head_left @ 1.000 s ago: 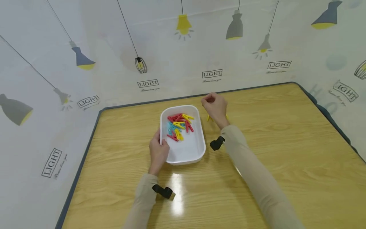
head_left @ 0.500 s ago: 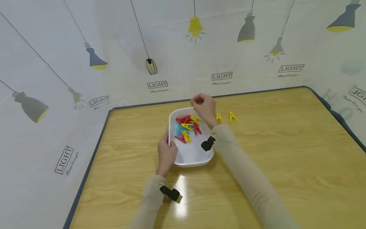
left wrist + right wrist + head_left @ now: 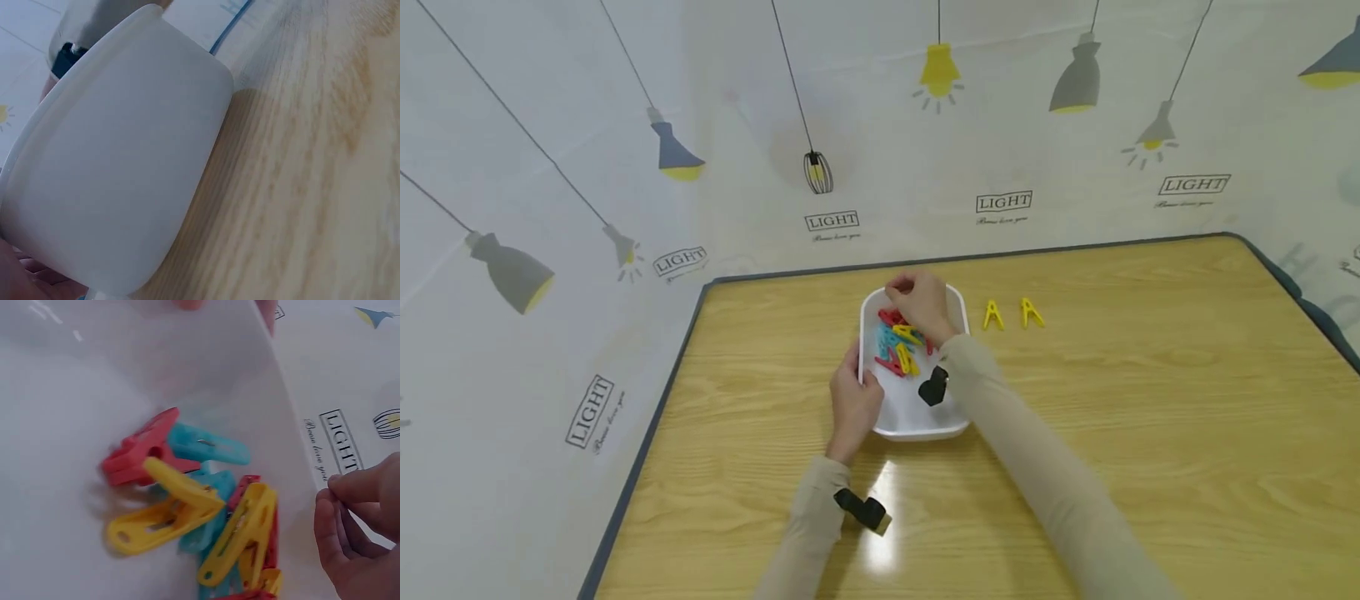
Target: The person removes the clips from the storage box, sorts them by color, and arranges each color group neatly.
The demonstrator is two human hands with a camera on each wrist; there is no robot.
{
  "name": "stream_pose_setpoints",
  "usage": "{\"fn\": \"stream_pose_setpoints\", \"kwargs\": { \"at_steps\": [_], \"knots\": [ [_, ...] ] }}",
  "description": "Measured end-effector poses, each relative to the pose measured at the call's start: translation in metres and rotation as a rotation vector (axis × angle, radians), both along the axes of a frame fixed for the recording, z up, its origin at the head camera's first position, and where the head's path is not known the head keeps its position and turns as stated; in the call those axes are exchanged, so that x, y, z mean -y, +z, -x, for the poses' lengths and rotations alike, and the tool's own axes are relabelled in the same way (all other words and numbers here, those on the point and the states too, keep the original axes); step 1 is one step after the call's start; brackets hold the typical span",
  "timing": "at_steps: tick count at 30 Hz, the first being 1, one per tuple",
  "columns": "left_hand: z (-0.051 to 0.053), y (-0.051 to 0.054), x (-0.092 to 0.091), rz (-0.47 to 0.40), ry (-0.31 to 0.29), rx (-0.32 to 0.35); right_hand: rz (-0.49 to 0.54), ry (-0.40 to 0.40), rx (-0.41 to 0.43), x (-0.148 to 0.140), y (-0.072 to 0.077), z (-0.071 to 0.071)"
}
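Note:
My left hand (image 3: 855,407) grips the left wall of a white plastic tray (image 3: 917,435), its thumb over the rim. In the left wrist view the outer wall of this tray (image 3: 119,156) fills much of the picture, with part of the hand at the lower left. Over the far part of the tray hovers my right hand (image 3: 921,304), thumb and fingertips loosely together with nothing visible between them. Below it lie red, yellow and blue clothespins, among them a yellow clothespin (image 3: 169,509) and a red clothespin (image 3: 147,450). The right hand hides some of the pile in the head view.
Two yellow clothespins (image 3: 992,315) stand apart on the wooden table (image 3: 1150,400), right of the tray. A dark edging runs along the table's back, before a white wall covering (image 3: 887,125) printed with lamps. Each sleeve carries a black wrist camera.
My right hand has moved left from beside the yellow clothespins to above the tray and lowered. The left hand keeps its hold on the tray. The head view has shifted left.

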State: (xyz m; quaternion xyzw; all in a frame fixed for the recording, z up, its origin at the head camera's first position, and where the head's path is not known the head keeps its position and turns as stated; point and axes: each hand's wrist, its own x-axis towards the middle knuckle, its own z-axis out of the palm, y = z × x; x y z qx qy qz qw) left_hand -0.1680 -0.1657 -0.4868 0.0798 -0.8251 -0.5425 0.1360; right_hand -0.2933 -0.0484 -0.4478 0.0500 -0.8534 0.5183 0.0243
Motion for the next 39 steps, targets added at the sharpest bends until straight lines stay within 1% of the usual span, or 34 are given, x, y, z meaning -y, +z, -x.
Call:
{"fn": "stream_pose_setpoints", "kwargs": {
  "at_steps": [3, 6, 8, 13, 15, 18, 22, 25, 31, 33, 36, 39],
  "knots": [
    [0.001, 0.002, -0.001, 0.001, 0.005, -0.004, -0.032, 0.029, -0.025, 0.005, -0.006, 0.002],
    [0.002, 0.004, -0.001, 0.007, 0.005, -0.011, -0.059, 0.047, -0.041, 0.008, -0.008, 0.002],
    [0.002, 0.004, -0.001, 0.017, 0.003, -0.015, -0.065, 0.044, -0.021, 0.008, -0.009, 0.002],
    [0.0, 0.004, -0.002, 0.016, -0.001, -0.018, -0.061, 0.035, 0.074, 0.004, -0.008, -0.002],
    [-0.001, 0.003, -0.002, 0.008, -0.005, -0.011, -0.061, 0.05, 0.096, 0.003, -0.008, -0.004],
    [-0.001, 0.003, -0.002, -0.002, -0.013, 0.006, -0.076, 0.087, 0.099, 0.002, -0.009, -0.005],
    [-0.002, 0.001, -0.002, -0.009, -0.015, 0.019, -0.125, 0.13, 0.056, 0.003, -0.012, -0.005],
    [-0.002, 0.001, -0.001, -0.017, -0.007, 0.022, -0.158, 0.137, 0.026, 0.005, -0.015, -0.005],
    [-0.003, 0.0, 0.0, -0.025, -0.005, 0.012, -0.216, 0.114, -0.003, 0.007, -0.02, -0.005],
    [-0.003, 0.0, 0.0, -0.027, -0.005, 0.014, -0.237, 0.103, -0.027, 0.008, -0.019, -0.005],
    [-0.002, -0.001, -0.001, -0.022, -0.005, 0.014, -0.221, 0.074, -0.073, 0.008, -0.018, -0.005],
    [-0.002, -0.001, -0.001, -0.016, 0.0, 0.018, -0.144, 0.011, -0.135, 0.009, -0.015, -0.006]
  ]
}}
